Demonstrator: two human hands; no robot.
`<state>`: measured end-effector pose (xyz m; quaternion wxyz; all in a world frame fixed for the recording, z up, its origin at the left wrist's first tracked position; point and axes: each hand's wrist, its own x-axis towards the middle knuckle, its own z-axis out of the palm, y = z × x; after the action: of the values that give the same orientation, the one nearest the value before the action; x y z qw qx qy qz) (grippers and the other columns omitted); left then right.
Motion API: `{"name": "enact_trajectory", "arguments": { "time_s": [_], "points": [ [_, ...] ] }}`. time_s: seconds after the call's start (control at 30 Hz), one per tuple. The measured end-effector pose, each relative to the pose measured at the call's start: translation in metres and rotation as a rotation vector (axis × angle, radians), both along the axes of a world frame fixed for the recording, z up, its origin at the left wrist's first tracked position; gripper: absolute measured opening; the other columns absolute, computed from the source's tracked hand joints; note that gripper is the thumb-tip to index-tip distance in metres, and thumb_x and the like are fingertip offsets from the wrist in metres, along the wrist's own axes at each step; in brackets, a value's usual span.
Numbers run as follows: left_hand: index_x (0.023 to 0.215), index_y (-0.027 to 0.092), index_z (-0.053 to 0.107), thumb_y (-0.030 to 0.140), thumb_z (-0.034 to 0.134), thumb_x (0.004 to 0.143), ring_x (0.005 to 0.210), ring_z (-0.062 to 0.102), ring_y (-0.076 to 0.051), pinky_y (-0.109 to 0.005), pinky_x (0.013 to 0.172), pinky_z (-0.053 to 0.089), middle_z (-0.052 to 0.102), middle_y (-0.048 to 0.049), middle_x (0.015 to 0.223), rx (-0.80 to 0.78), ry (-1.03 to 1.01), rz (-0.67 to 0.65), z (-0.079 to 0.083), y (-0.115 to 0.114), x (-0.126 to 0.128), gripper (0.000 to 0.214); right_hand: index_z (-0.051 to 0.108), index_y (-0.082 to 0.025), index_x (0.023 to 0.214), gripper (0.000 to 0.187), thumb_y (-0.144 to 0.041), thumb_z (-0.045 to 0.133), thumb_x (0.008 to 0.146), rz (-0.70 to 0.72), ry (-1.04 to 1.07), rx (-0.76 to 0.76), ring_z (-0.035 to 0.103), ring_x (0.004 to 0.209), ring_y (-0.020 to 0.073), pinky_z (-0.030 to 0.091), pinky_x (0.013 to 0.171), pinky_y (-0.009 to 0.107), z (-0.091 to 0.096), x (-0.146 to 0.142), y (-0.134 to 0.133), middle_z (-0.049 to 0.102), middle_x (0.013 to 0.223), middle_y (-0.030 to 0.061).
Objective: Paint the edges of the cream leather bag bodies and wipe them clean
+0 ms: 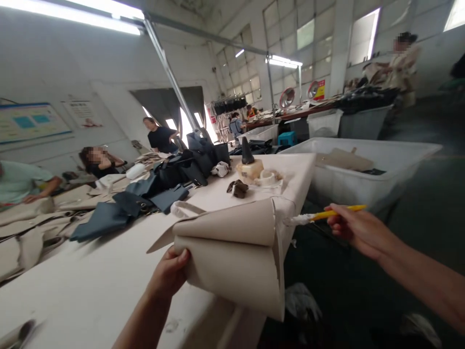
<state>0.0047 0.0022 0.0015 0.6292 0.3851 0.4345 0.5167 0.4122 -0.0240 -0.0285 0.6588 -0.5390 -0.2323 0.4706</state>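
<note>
My left hand (170, 272) grips the left end of a beige leather-like bag piece (232, 266), thumb on top. The piece is folded over in layers, and its right end juts past the table edge. In my right hand (354, 228) is a yellow-handled brush (323, 213), pinched between thumb and fingers. White matter coats the brush's tip, which points left, close to the piece's open right edge; whether it touches cannot be made out. Behind the piece stand a container with a black cone (247, 151) on it and a white tape-like roll (268, 177).
Dark blue bag pieces (145, 194) are heaped along the table (90, 286), with beige pieces (25, 218) at the left. Beyond the right edge stands a large white bin (359, 182) holding beige material. Several people work around the room; a metal post (170, 68) rises behind.
</note>
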Motion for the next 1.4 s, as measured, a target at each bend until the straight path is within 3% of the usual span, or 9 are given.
{"name": "enact_trajectory", "arguments": {
  "time_s": [0.17, 0.33, 0.47, 0.67, 0.83, 0.97, 1.17, 1.3, 1.4],
  "points": [
    [0.061, 0.015, 0.074, 0.027, 0.093, 0.031, 0.052, 0.066, -0.017, -0.022, 0.052, 0.056, 0.071, -0.003, 0.058, -0.013, -0.001, 0.02, 0.001, 0.001, 0.002, 0.038, 0.062, -0.012, 0.08, 0.018, -0.014, 0.049, 0.092, 0.077, 0.033, -0.015, 0.05, 0.04, 0.0083, 0.043, 0.036, 0.014, -0.003, -0.014, 0.003, 0.058, 0.054, 0.0014],
    [0.065, 0.016, 0.075, 0.024, 0.092, 0.038, 0.054, 0.066, -0.017, -0.022, 0.055, 0.055, 0.072, -0.003, 0.061, 0.001, 0.001, -0.028, 0.002, -0.001, 0.002, 0.033, 0.06, -0.015, 0.082, 0.012, -0.021, 0.052, 0.09, 0.083, -0.031, -0.003, 0.052, 0.041, 0.0092, 0.043, 0.038, 0.015, -0.009, -0.022, 0.019, 0.06, 0.054, 0.0012],
    [0.066, 0.015, 0.074, 0.028, 0.091, 0.041, 0.056, 0.067, -0.019, -0.025, 0.055, 0.055, 0.072, -0.0044, 0.061, 0.009, 0.026, -0.055, 0.002, -0.002, 0.0, 0.033, 0.058, -0.015, 0.082, 0.013, -0.026, 0.054, 0.087, 0.124, -0.184, 0.0, 0.052, 0.041, 0.0101, 0.043, 0.039, 0.016, -0.014, -0.025, 0.018, 0.061, 0.054, 0.0019],
    [0.069, 0.014, 0.075, 0.029, 0.089, 0.045, 0.058, 0.067, -0.021, -0.027, 0.058, 0.055, 0.072, -0.0055, 0.063, 0.018, 0.043, -0.084, 0.0, 0.0, -0.002, 0.032, 0.057, -0.016, 0.084, 0.034, -0.05, 0.056, 0.079, 0.229, -0.475, 0.051, 0.054, 0.04, 0.013, 0.043, 0.039, 0.021, -0.012, -0.026, 0.004, 0.063, 0.054, 0.0036],
    [0.071, 0.016, 0.076, 0.03, 0.089, 0.047, 0.059, 0.067, -0.019, -0.027, 0.059, 0.056, 0.072, -0.0048, 0.064, 0.027, 0.049, -0.124, -0.002, 0.002, -0.004, 0.03, 0.056, -0.018, 0.086, 0.03, -0.048, 0.052, 0.08, 0.157, -0.628, 0.102, 0.058, 0.043, 0.0161, 0.047, 0.042, 0.024, 0.0, -0.036, 0.022, 0.064, 0.054, 0.0025],
    [0.07, 0.016, 0.077, 0.032, 0.09, 0.047, 0.057, 0.066, -0.017, -0.024, 0.058, 0.055, 0.072, -0.0048, 0.063, 0.041, 0.063, -0.125, -0.001, 0.0, -0.005, 0.03, 0.058, -0.019, 0.083, 0.032, -0.051, 0.049, 0.084, 0.161, -0.744, 0.247, 0.06, 0.045, 0.0166, 0.048, 0.046, 0.025, 0.0, -0.045, 0.031, 0.063, 0.057, 0.0011],
    [0.068, 0.015, 0.076, 0.028, 0.089, 0.049, 0.052, 0.064, -0.017, -0.024, 0.053, 0.053, 0.07, -0.0051, 0.06, 0.038, 0.087, -0.145, 0.013, -0.01, 0.001, 0.026, 0.058, -0.021, 0.079, 0.035, -0.052, 0.045, 0.09, 0.277, -0.862, 0.329, 0.06, 0.047, 0.0164, 0.046, 0.047, 0.025, -0.007, -0.045, 0.015, 0.061, 0.057, -0.0006],
    [0.073, 0.012, 0.076, 0.025, 0.087, 0.053, 0.053, 0.065, -0.018, -0.025, 0.053, 0.053, 0.071, -0.0085, 0.063, -0.054, 0.144, -0.207, 0.031, -0.014, 0.011, 0.026, 0.057, -0.021, 0.077, 0.037, -0.055, 0.048, 0.086, 0.257, -0.758, 0.26, 0.059, 0.043, 0.0167, 0.046, 0.043, 0.025, -0.006, -0.044, 0.004, 0.062, 0.055, 0.0004],
    [0.086, 0.012, 0.075, 0.024, 0.086, 0.055, 0.06, 0.068, -0.023, -0.03, 0.058, 0.055, 0.074, -0.0111, 0.076, -0.102, 0.204, -0.215, 0.042, -0.016, 0.02, 0.036, 0.058, -0.021, 0.076, 0.036, -0.056, 0.05, 0.082, 0.263, -0.671, 0.21, 0.058, 0.041, 0.0165, 0.047, 0.04, 0.024, -0.004, -0.044, -0.004, 0.062, 0.054, 0.0009]
  ]
}}
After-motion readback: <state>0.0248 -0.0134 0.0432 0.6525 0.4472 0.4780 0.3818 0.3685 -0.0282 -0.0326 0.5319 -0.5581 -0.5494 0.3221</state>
